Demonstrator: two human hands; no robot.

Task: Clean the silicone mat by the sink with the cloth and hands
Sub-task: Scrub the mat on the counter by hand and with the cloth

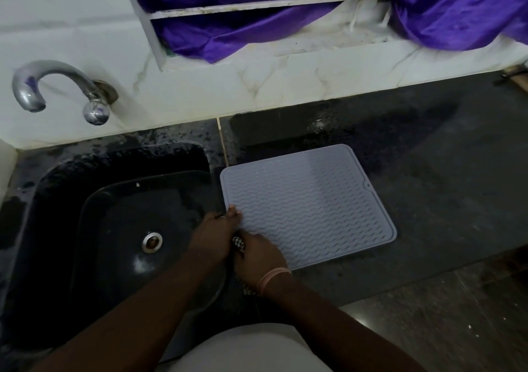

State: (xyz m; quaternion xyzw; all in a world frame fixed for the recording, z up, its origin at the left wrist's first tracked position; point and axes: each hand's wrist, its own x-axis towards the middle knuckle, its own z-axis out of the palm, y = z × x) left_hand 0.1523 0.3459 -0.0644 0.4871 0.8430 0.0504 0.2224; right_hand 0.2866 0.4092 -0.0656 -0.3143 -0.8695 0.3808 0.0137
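A pale grey silicone mat (308, 203) with a wavy ribbed surface lies flat on the dark counter, just right of the sink. My left hand (214, 233) rests on the mat's near left edge, fingertips touching the rim. My right hand (258, 258) sits beside it on the mat's near left corner, closed around a dark patterned cloth (238, 244). Only a small bunched part of the cloth shows between the two hands, and another bit shows below my right wrist. Whether the left hand also grips the cloth is hidden.
A black sink (120, 228) with a metal drain (152, 241) lies to the left. A chrome tap (57, 88) juts from the white marble wall above it. Purple fabric (314, 14) hangs at the top. The dark counter (428, 186) looks wet behind the mat.
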